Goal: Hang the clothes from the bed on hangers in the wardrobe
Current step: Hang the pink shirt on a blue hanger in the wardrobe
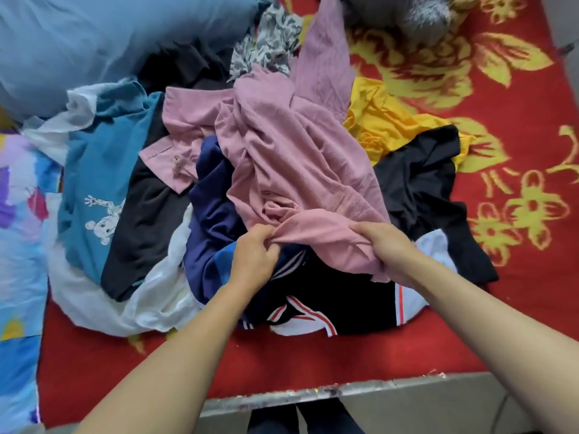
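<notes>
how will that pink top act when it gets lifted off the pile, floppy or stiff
Probably floppy: the pink top lies in soft folds and bunches where the left hand and right hand grip it. Likely light, being thin ribbed cloth. It drapes over the navy garment, so it may drag that along.

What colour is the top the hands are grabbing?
The top is dusty pink, seen in the head view.

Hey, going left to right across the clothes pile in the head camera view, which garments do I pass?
Teal cartoon shirt → charcoal garment → navy garment → pink shirt → black garment. The yellow one overlaps, so it is left out.
</notes>
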A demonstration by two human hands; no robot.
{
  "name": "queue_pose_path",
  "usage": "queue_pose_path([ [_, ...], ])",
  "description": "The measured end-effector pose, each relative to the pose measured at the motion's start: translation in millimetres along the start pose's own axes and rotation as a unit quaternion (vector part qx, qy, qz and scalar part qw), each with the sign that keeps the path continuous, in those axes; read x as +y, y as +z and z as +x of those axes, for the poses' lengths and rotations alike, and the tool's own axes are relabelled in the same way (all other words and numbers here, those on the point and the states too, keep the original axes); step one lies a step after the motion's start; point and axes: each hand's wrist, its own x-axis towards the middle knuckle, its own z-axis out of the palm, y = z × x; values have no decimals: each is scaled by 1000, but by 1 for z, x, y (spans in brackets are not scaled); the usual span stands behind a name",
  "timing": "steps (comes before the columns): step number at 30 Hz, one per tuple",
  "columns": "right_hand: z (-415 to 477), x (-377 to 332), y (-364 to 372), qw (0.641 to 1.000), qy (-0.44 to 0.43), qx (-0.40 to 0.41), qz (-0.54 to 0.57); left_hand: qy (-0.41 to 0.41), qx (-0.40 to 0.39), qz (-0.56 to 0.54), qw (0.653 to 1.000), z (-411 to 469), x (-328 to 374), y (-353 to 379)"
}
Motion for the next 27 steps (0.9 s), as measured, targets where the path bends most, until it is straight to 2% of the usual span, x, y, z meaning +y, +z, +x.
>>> queue_pose_path([
  [2, -4, -1, -21, 997, -34, 59, 24, -18, -33, -80, 996, 12, 26, -10],
  [4, -9, -9, -38, 992, -84, 92, -13, 0, -45, -104, 994, 16, 46, -22],
  [6, -16, -18, -48, 988, -132, 65, -41, 35, -55, -70, 995, 11, 64, -38],
  [8, -30, -28, -48, 967, -212, 30, -138, 81, -70, 26, 994, 0, 81, -57],
  [9, -39, -34, -45, 942, -251, 27, -222, 103, -77, 94, 987, -6, 85, -66],
  [11, -57, -39, -39, 860, -323, 52, -391, 117, -79, 195, 971, -18, 87, -84],
  [12, -66, -42, -34, 824, -354, 57, -438, 110, -68, 211, 969, -24, 86, -94],
  [13, -72, -44, -30, 803, -373, 55, -461, 103, -53, 213, 970, -29, 87, -105],
  [14, -78, -46, -28, 792, -390, 43, -467, 107, -31, 209, 972, -33, 88, -117],
  [16, -92, -57, -24, 794, -401, 24, -456, 132, 30, 209, 968, -41, 94, -143],
  [19, -116, -88, -22, 831, -430, 103, -337, 183, 127, 263, 939, -58, 113, -182],
  [20, -126, -103, -22, 827, -456, 138, -299, 202, 161, 275, 926, -64, 121, -195],
  [23, -164, -160, -21, 783, -535, 198, -248, 195, 245, 276, 909, -81, 145, -236],
  [25, -193, -193, -20, 752, -580, 211, -233, 179, 296, 275, 897, -89, 156, -265],
  [27, -225, -216, -18, 738, -610, 204, -202, 175, 333, 279, 884, -104, 171, -294],
])
